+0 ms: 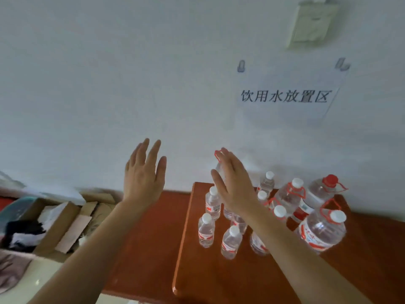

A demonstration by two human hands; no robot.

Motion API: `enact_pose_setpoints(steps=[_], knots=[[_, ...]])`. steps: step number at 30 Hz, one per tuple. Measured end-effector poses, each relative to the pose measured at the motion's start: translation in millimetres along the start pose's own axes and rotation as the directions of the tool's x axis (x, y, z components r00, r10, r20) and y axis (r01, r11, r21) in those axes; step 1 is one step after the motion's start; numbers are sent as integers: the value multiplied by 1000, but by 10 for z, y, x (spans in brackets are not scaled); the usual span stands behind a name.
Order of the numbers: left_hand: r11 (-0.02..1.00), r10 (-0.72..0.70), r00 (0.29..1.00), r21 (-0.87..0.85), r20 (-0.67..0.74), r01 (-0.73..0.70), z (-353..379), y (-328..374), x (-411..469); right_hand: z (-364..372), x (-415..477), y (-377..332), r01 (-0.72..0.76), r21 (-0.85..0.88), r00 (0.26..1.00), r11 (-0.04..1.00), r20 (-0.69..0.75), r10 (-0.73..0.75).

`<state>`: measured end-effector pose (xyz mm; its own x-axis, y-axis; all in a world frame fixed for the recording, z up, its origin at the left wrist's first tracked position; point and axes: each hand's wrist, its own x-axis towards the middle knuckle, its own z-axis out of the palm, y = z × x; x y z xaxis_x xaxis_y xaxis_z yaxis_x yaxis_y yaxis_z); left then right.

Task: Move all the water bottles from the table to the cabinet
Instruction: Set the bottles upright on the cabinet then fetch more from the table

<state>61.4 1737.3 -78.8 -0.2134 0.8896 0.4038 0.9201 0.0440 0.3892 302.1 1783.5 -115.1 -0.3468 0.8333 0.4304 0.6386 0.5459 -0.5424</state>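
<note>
Standing on reddish desk (197, 270), water bottles (231, 242) cluster: small ones toward 9 o'clock, big red-handled jugs (322, 231) toward 3 o'clock. At 12 o'clock of cluster, right hand (234, 187) grip flat, fingers straight, in front of tall jug (219, 167); contact unclear. At 9 o'clock, left hand (142, 176) splayed, holding nothing. Cardboard box (54, 220) farther toward 9 o'clock.

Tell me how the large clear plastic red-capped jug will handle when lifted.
The large clear jug looks full, so probably heavy. Its red loop handle should give a grip. Neighbouring bottles stand close; pushing may topple them.
</note>
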Motion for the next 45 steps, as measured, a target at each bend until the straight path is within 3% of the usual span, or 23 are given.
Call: enact_pose_setpoints(steps=[2,5,10,13,20,24,27,35,37,40,43,45], knots=[[995,3,980,99,-198,17,-530,-89,-85,-123,341,-427,137,10,988,991,-68,-136],[957,-11,947,272,-322,104,-1177,-289,-331,-135,666,-987,334,-3,927,943,-182,-328],[796,-193,921,496,-339,349,-2093,-955,-1137,279,656,-2114,538,-71,836,840,-89,-542],[699,-231,883,561,-409,443,-2745,-1397,-1775,620,420,-2958,623,-65,779,779,-37,-626],[394,-267,712,601,-649,696,-4530,-2329,-4021,1517,-639,-5572,839,75,543,538,-67,-837],[208,-343,532,490,-774,847,-5389,-2565,-5455,1946,-1635,-7088,917,203,374,344,-134,-918],[48,-338,416,427,-844,903,-5911,-2600,-6630,2198,-2586,-8155,937,310,214,159,-155,-964],[-327,-350,98,220,-932,919,-6551,-2632,-8975,2784,-4834,-10081,831,513,-64,-214,-294,-954],[-420,-343,18,171,-939,891,-6784,-2757,-9561,3024,-5481,-10627,766,575,-103,-286,-329,-939],[-477,-336,-20,152,-942,866,-7071,-2916,-10088,3252,-6072,-11150,707,621,-113,-337,-371,-922],[-572,-325,-138,78,-936,816,-7678,-3296,-10759,3593,-6866,-12136,623,659,-183,-422,-401,-898],[-592,-283,-165,37,-945,805,-7923,-3360,-10982,3625,-7149,-12479,606,673,-173,-424,-409,-896]])
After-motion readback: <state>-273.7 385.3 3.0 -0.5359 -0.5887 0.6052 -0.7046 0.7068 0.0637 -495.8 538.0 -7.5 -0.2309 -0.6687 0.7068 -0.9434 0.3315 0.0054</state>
